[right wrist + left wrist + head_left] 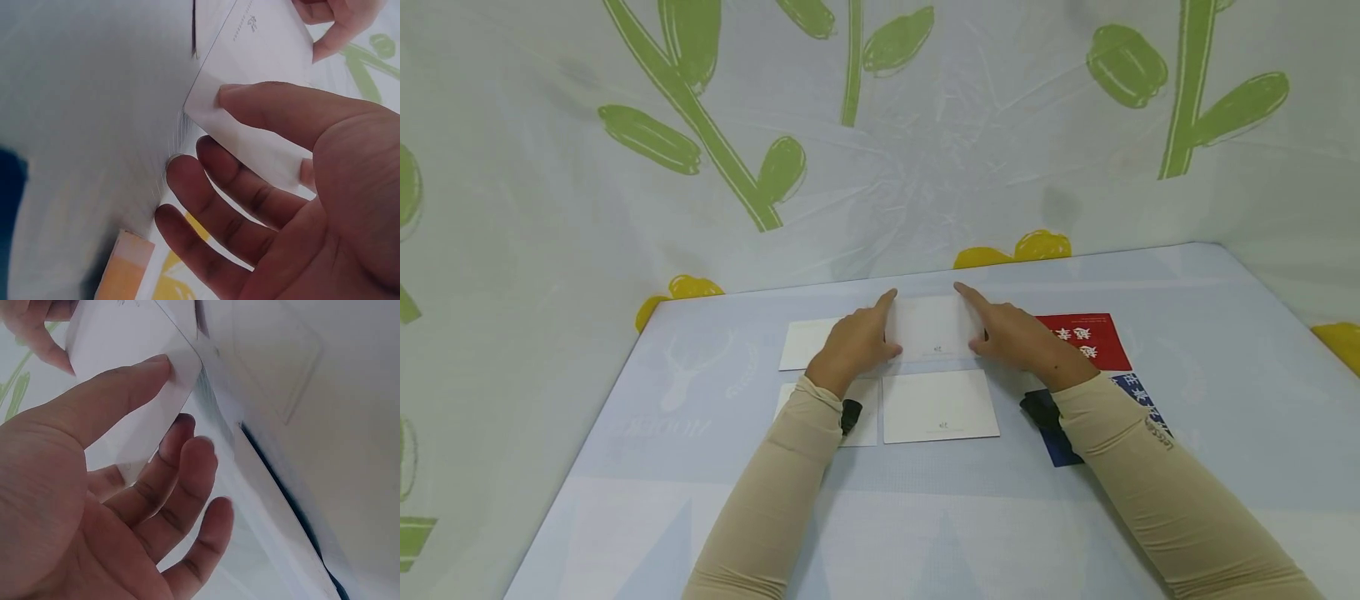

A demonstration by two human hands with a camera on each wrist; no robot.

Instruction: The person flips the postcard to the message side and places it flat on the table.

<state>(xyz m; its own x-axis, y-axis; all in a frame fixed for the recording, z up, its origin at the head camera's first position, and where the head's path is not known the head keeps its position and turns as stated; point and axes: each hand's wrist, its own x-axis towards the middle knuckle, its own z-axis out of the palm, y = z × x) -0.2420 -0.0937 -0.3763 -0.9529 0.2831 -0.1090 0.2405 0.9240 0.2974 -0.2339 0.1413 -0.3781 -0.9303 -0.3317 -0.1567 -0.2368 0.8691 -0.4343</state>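
A white card [935, 325] with a small printed mark near its lower edge is held between both hands at the back of the table. My left hand [859, 337] grips its left side and my right hand [1017, 337] its right side. In the left wrist view, the thumb presses on the face of the card [131, 350], with fingers behind its edge. The right wrist view shows a similar grip on the card [231, 62]. Just in front lies another white card [940, 404] with the same mark.
Left of the held card lies a white card [807, 342], partly behind my hand; another white card [867, 396] lies under the left wrist. On the right, a red card [1105, 337] and a blue card [1063, 452] are partly covered by my right arm. A patterned curtain [940, 167] hangs behind the table.
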